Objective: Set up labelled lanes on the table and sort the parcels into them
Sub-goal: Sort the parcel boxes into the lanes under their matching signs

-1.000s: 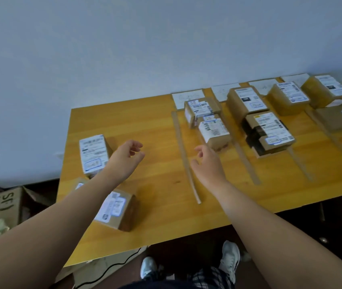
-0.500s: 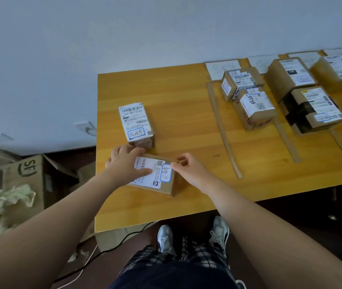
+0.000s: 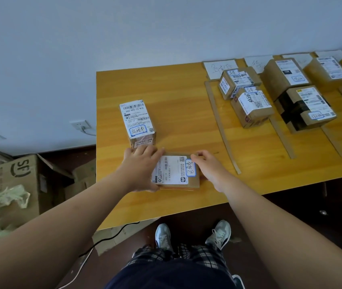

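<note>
The flat parcel (image 3: pixel 176 174) lies near the front edge of the tabletop (image 3: pixel 186 122), toward its left side, with its white label up. The left hand (image 3: pixel 143 170) lies over the parcel's left end, fingers spread across the label and thumb at the near corner; the right hand (image 3: pixel 209 170) holds the right end, fingers curled on the far corner. Half a second ago the right hand only touched the label with its fingertips; now both hands grip the parcel from both ends, and it looks slightly turned. Just behind it, near the left edge, stands the upright parcel (image 3: pixel 137 122), and the left fingers almost touch its base. Toward the right side, strips of tape (image 3: pixel 221 126) mark lanes, with paper labels (image 3: pixel 220 68) at the back edge. The first lane holds two small parcels (image 3: pixel 249 105), and the next lane holds a brown parcel and one with black tape (image 3: pixel 305 107). More parcels further right are cut off by the frame. The handwriting on the labels is too small to read. On the floor at left, an open carton (image 3: pixel 19 180) holds crumpled greenish paper (image 3: pixel 5 199).
</note>
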Tool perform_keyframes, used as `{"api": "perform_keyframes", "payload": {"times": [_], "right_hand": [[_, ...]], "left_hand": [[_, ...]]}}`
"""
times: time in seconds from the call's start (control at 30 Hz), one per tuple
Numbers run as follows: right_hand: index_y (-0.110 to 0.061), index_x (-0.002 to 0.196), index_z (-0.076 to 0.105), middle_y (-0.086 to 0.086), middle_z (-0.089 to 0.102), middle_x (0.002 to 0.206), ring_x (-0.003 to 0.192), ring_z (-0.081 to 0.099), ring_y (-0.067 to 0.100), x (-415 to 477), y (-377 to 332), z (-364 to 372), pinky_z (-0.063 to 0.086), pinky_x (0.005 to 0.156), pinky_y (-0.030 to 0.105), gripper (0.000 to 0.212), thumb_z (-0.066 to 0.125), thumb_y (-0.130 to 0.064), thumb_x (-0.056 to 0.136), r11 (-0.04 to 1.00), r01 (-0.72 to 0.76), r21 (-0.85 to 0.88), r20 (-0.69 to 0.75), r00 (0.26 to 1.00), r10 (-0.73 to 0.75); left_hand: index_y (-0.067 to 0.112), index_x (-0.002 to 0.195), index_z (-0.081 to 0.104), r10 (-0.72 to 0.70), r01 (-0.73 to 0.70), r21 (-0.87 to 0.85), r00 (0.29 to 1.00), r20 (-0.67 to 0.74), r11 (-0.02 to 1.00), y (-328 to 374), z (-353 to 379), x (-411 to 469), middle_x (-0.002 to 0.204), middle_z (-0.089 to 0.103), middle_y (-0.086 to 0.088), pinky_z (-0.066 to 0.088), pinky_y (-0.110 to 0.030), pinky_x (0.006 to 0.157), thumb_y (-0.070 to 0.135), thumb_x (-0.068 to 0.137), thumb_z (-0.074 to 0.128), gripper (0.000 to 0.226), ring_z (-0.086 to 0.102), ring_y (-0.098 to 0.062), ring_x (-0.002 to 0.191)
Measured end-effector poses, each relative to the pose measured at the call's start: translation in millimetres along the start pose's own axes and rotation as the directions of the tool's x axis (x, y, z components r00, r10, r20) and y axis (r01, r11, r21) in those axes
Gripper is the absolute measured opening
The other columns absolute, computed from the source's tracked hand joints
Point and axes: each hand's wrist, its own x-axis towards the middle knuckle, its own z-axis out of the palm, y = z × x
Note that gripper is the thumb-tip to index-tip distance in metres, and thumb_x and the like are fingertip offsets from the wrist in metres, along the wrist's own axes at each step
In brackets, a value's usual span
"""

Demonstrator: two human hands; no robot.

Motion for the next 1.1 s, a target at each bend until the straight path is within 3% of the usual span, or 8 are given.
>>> {"api": "perform_keyframes", "payload": {"times": [0.2, 0.4, 0.5, 0.6, 0.7, 0.8, 0.93, 1.1], "right_hand": [[-0.017, 0.097, 0.051, 0.001, 0.066, 0.085, 0.084, 0.061, 0.018, -15, -11, -52, 0.046, 0.075, 0.03, 0.036, 0.067, -0.045, 0.083, 0.954, 0.003, 0.3, 0.038, 0.999, -0.015], [-0.012, 0.114, 0.054, 0.003, 0.067, 0.094, 0.087, 0.062, 0.017, -34, -36, -93, 0.05, 0.083, 0.036, 0.061, 0.07, -0.042, 0.064, 0.913, 0.145, 0.382, 0.02, 0.986, -0.165], [-0.012, 0.116, 0.057, 0.005, 0.069, 0.105, 0.097, 0.065, 0.018, -40, -42, -101, 0.053, 0.085, 0.036, 0.056, 0.07, -0.036, 0.068, 0.897, 0.152, 0.416, 0.053, 0.98, -0.19], [-0.01, 0.12, 0.057, 0.009, 0.068, 0.121, 0.112, 0.064, 0.023, -43, -45, -94, 0.053, 0.094, 0.043, 0.075, 0.087, -0.041, 0.058, 0.863, 0.118, 0.492, 0.117, 0.973, -0.2], [-0.007, 0.124, 0.055, 0.008, 0.069, 0.118, 0.112, 0.064, 0.022, -42, -54, -77, 0.052, 0.096, 0.045, 0.072, 0.086, -0.03, 0.063, 0.763, 0.113, 0.637, 0.137, 0.957, -0.257], [-0.009, 0.113, 0.056, 0.007, 0.071, 0.107, 0.104, 0.066, 0.021, -44, -68, -65, 0.049, 0.1, 0.048, 0.038, 0.073, -0.012, 0.079, 0.684, 0.16, 0.711, 0.067, 0.954, -0.292], [-0.01, 0.117, 0.053, 0.009, 0.069, 0.111, 0.101, 0.067, 0.022, -44, -79, -66, 0.052, 0.094, 0.045, 0.052, 0.072, -0.017, 0.07, 0.692, 0.215, 0.689, 0.05, 0.939, -0.34], [-0.008, 0.128, 0.048, 0.015, 0.064, 0.123, 0.108, 0.064, 0.026, -40, -83, -67, 0.053, 0.094, 0.045, 0.064, 0.072, -0.018, 0.069, 0.7, 0.25, 0.669, 0.027, 0.933, -0.359]], "left_hand": [[0.02, 0.151, 0.023, 0.238, -0.227, 0.073, 0.931, -0.278, 0.971, 12, -45, 14, 0.145, 0.038, -0.001, 0.023, -0.052, 0.107, 0.062, 0.062, 0.068, 0.108, 0.033, -0.024, 0.133], [0.018, 0.147, 0.033, 0.406, -0.342, 0.222, 0.798, -0.444, 0.913, 14, -88, 38, 0.142, 0.047, -0.006, 0.028, -0.054, 0.108, 0.045, 0.056, 0.08, 0.106, 0.042, -0.031, 0.131], [0.02, 0.143, 0.042, 0.316, -0.288, 0.137, 0.789, -0.527, 0.948, 18, -107, 43, 0.149, 0.041, -0.011, 0.019, -0.055, 0.113, 0.025, 0.07, 0.077, 0.082, 0.034, -0.036, 0.139], [0.021, 0.137, 0.052, -0.019, -0.157, -0.208, 0.755, -0.655, 0.965, 23, -126, 46, 0.146, 0.04, -0.016, 0.03, -0.05, 0.107, 0.018, 0.082, 0.069, 0.057, 0.036, -0.039, 0.133], [0.029, 0.139, 0.046, -0.302, -0.231, -0.703, 0.782, -0.546, 0.672, 32, -142, 47, 0.139, 0.04, -0.009, 0.04, -0.037, 0.104, 0.03, 0.095, 0.055, 0.045, 0.045, -0.025, 0.124], [0.037, 0.14, 0.039, -0.257, -0.264, -0.938, 0.912, -0.319, 0.226, 38, -149, 44, 0.128, 0.054, 0.0, 0.051, -0.039, 0.096, 0.045, 0.09, 0.058, 0.054, 0.058, -0.016, 0.115], [0.041, 0.137, 0.042, -0.242, -0.287, -0.955, 0.924, -0.296, 0.072, 34, -147, 43, 0.121, 0.062, -0.001, 0.054, -0.041, 0.092, 0.046, 0.08, 0.07, 0.063, 0.064, -0.016, 0.109], [0.039, 0.137, 0.042, -0.231, -0.332, -0.943, 0.917, -0.325, 0.01, 33, -149, 43, 0.121, 0.064, -0.002, 0.056, -0.035, 0.086, 0.038, 0.085, 0.068, 0.059, 0.067, -0.015, 0.105]]}}
